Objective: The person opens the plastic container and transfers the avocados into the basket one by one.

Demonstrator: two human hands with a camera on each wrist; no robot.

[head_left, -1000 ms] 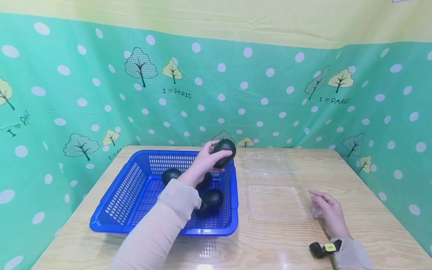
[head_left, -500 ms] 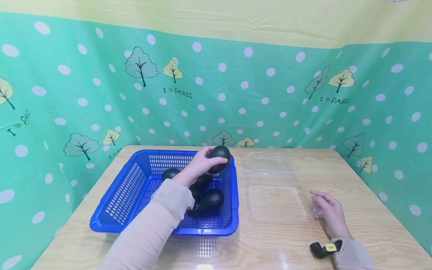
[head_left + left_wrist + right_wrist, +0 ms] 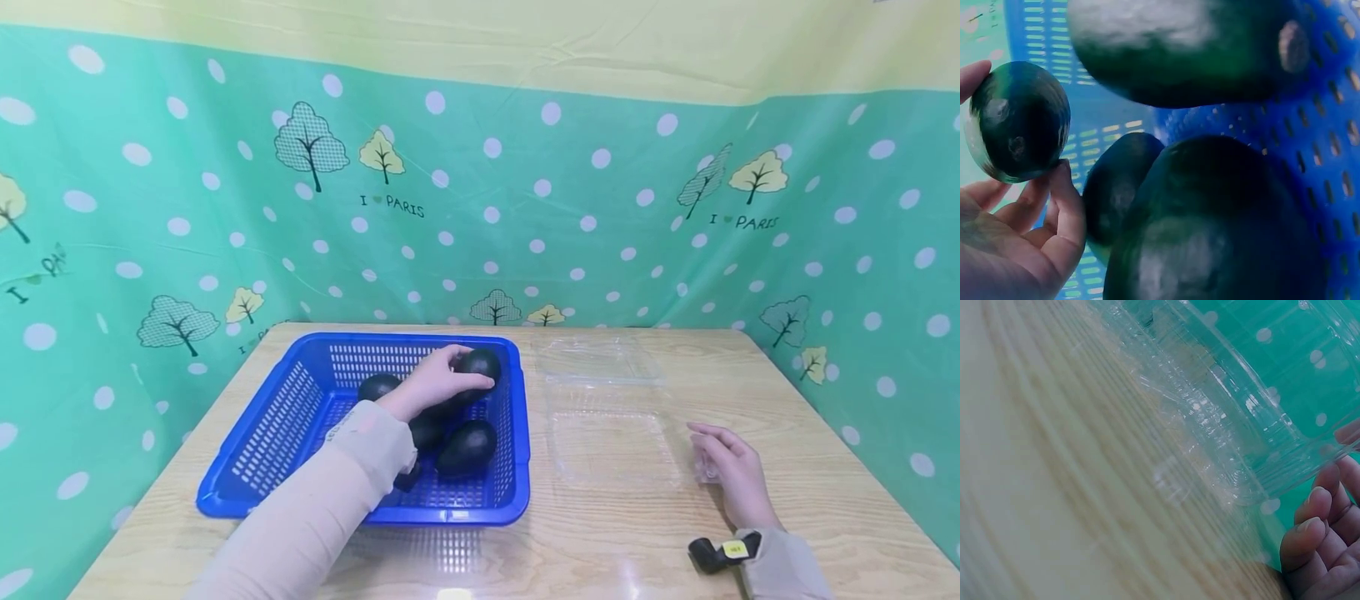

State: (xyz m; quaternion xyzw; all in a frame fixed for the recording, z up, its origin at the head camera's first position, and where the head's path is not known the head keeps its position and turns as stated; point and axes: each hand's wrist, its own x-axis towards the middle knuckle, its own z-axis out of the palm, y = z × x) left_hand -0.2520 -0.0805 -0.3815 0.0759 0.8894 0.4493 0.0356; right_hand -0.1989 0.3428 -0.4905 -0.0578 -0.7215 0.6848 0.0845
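Note:
My left hand (image 3: 429,382) grips a dark green avocado (image 3: 482,365) between thumb and fingers, at the right part of the blue basket (image 3: 450,517). In the left wrist view this avocado (image 3: 1019,122) sits at the fingertips. Several more avocados lie in the basket, one at the front right (image 3: 468,447) and another at the back (image 3: 377,386), partly covered by my forearm. On the right, my right hand (image 3: 737,473) pinches the edge of a clear plastic container (image 3: 615,450). The right wrist view shows the container's wall (image 3: 1235,425) and curled fingers (image 3: 1310,537).
The container's clear lid half (image 3: 596,358) lies folded back behind its base. A wooden table (image 3: 585,550) carries everything. A green dotted curtain (image 3: 487,242) hangs behind and at both sides. A black strap with a yellow label (image 3: 731,550) circles my right wrist.
My left hand has lowered the avocado from above the basket's right rim, moving down and slightly left into the basket. The right hand and the container have stayed put.

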